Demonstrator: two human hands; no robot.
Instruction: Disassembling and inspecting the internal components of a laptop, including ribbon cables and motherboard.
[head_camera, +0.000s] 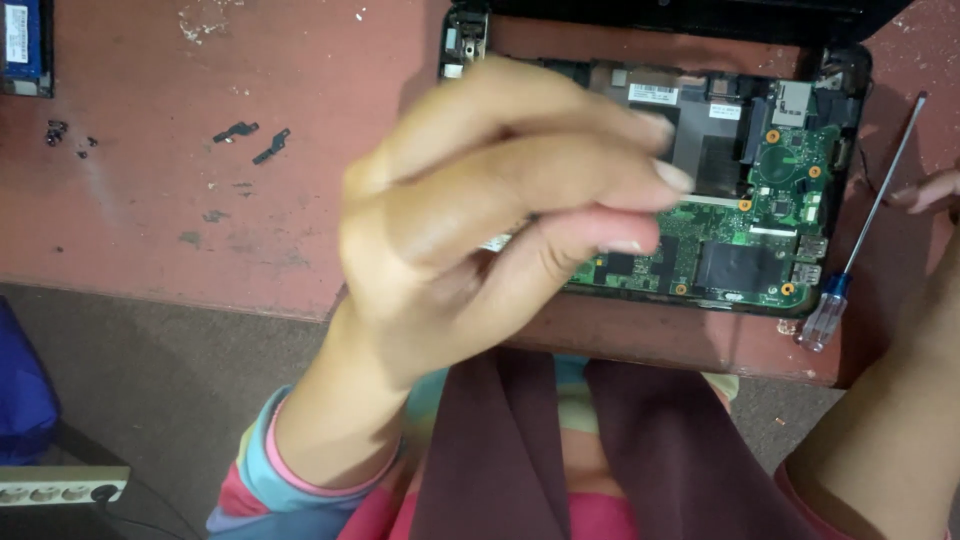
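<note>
Matt worn tabletop (200, 200); screwdriver (868, 225) with a clear plastic handle.

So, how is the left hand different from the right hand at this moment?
The left hand is raised close to the camera, blurred, in front of the opened laptop's green circuit board; the right hand shows only fingertips at the frame's right edge. The left hand's fingers curl together and hold nothing visible; the right hand's fingertips sit beside the screwdriver shaft. Both are bare, above the reddish table.
</note>
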